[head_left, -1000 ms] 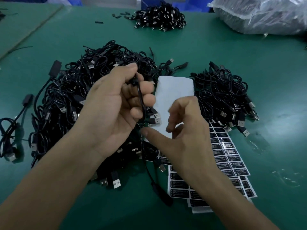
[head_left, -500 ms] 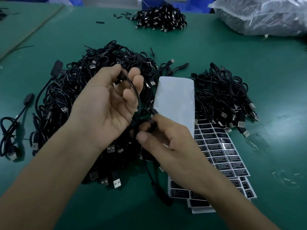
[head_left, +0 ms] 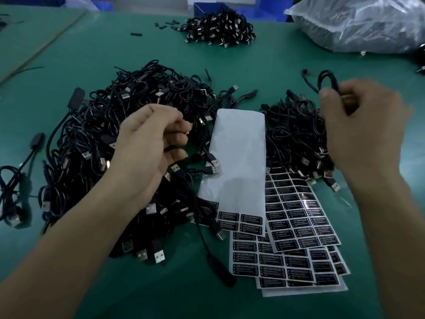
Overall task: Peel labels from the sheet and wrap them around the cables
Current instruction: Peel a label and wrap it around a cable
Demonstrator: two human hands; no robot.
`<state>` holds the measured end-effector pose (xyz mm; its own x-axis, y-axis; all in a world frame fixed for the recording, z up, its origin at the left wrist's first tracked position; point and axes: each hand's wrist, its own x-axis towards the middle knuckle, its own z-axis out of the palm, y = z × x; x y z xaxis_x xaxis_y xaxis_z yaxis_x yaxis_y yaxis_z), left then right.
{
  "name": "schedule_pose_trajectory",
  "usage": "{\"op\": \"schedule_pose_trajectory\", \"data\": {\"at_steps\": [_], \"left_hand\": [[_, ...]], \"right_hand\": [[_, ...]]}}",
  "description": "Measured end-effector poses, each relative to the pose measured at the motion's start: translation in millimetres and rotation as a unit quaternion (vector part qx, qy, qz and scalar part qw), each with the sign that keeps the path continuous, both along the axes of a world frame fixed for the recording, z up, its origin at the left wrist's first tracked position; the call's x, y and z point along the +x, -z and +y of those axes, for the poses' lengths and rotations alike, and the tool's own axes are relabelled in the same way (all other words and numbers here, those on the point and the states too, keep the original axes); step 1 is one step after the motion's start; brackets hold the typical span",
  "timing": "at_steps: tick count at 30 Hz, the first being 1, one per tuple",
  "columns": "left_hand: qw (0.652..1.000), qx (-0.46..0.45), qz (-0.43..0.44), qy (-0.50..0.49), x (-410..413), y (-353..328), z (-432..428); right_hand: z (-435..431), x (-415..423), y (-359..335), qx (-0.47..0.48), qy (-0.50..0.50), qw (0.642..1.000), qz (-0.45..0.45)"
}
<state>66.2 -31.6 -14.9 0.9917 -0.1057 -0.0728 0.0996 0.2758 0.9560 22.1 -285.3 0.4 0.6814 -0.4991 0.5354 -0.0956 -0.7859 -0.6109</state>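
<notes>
My right hand (head_left: 358, 125) pinches a looped cable (head_left: 327, 81) above the smaller cable pile (head_left: 296, 139), and the hand is blurred. I judge this cable is headed for that heap, so I would release it low over the middle, clear of the label sheets (head_left: 294, 217) at the heap's near edge. My left hand (head_left: 149, 153) hangs over the large cable pile (head_left: 92, 134), fingers curled; I cannot tell whether they hold anything. Open green table (head_left: 230, 58) lies beyond both piles, and 1 mostly bare sheet (head_left: 239, 157) sits between them.
</notes>
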Motion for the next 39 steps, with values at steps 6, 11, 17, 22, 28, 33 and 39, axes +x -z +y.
{"op": "schedule_pose_trajectory", "data": {"at_steps": [6, 11, 17, 22, 28, 33, 39], "left_hand": [[0.909, 0.342, -0.240, -0.004, 2, 12, 5], [0.792, 0.541, -0.251, 0.131, -3, 19, 8], [0.688, 0.624, -0.274, 0.250, 0, 14, 15], [0.657, 0.606, -0.241, 0.379, 4, 6, 28], [0.628, 0.622, -0.274, 0.379, 5, 12, 24], [0.704, 0.564, -0.254, 0.350, 7, 11, 25], [0.826, 0.446, -0.227, 0.259, 5, 1, 19]], "right_hand": [[-15, 11, 4, -0.048, 0.044, 0.983, 0.174], [-7, 3, 11, -0.070, 0.022, 0.979, 0.190], [2, -2, 9, -0.097, 0.040, 0.983, 0.148], [34, -14, 22, -0.070, -0.009, 0.998, -0.002], [58, -17, 52, -0.058, -0.088, 0.994, -0.021], [58, -23, 66, 0.013, -0.230, 0.972, 0.041], [48, -27, 70, 0.126, -0.334, 0.927, 0.112]]}}
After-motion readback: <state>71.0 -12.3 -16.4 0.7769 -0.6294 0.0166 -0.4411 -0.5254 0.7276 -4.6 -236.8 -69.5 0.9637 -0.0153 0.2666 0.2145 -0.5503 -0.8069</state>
